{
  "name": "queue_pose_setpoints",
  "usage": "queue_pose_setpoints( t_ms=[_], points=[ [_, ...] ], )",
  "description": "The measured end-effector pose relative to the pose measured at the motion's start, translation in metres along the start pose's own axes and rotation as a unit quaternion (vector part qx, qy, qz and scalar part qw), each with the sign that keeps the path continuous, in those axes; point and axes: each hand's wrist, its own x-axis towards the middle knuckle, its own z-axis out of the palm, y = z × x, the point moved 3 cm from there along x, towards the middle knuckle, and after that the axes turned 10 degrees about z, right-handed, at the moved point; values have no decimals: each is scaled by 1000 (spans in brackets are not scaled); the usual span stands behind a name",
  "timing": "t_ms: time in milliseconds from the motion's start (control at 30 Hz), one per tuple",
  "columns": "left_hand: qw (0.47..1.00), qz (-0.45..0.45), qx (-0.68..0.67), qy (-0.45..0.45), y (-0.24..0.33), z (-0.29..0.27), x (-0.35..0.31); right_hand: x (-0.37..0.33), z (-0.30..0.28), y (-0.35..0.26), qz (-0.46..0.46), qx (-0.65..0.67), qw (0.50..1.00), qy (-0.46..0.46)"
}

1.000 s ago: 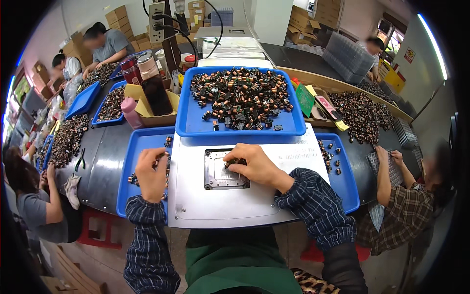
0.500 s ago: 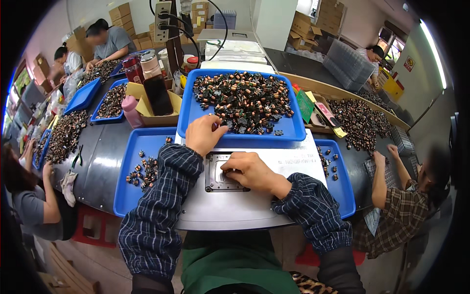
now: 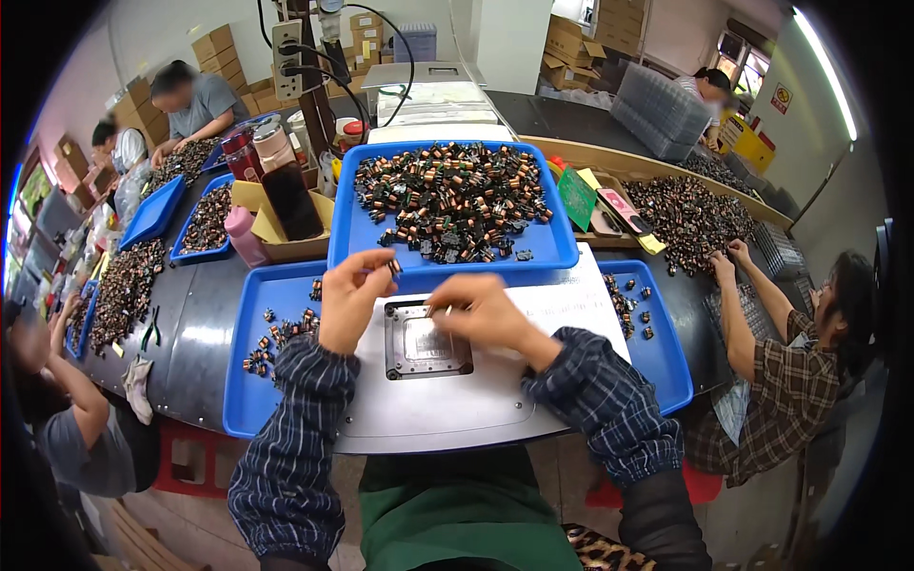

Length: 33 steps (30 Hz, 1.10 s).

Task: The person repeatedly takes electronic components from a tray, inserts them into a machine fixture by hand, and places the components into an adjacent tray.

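My left hand (image 3: 354,297) is closed in a pinch on a small copper-and-black coil part (image 3: 393,267), just in front of the large blue tray (image 3: 341,224). That tray carries a heap of similar coil parts (image 3: 452,195). My right hand (image 3: 486,312) is over the upper right of a square metal fixture (image 3: 419,344), its fingers blurred by motion. A small coppery spot shows at its fingertips, too smeared to name. The fixture is set in a silver metal plate (image 3: 447,409) in front of me.
Lower blue trays with scattered coil parts flank the plate, one on the left (image 3: 244,381) and one on the right (image 3: 666,366). A cardboard box (image 3: 286,246) with a phone and bottles stands at back left. Co-workers sit on both sides, the nearer right one (image 3: 795,366) handling parts.
My left hand has drawn back from the large tray, toward the left and nearer me, with a coil part in its pinch. My right hand has lifted and shifted from the fixture's middle.
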Motion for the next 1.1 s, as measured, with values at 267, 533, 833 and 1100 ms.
queue_pose_setpoints(
  t_ms=[267,533,833,1100],
  points=[
    [989,-7,77,-128,-3,3,-42,15,-100,34,195,48,965,170],
    [896,206,314,-237,15,18,-47,27,-99,45,201,-296,933,29],
    [853,240,380,-264,23,28,-45,15,-117,47,128,-172,968,130],
    [842,253,391,-273,23,30,-48,7,-110,57,224,532,799,168]
  ],
)
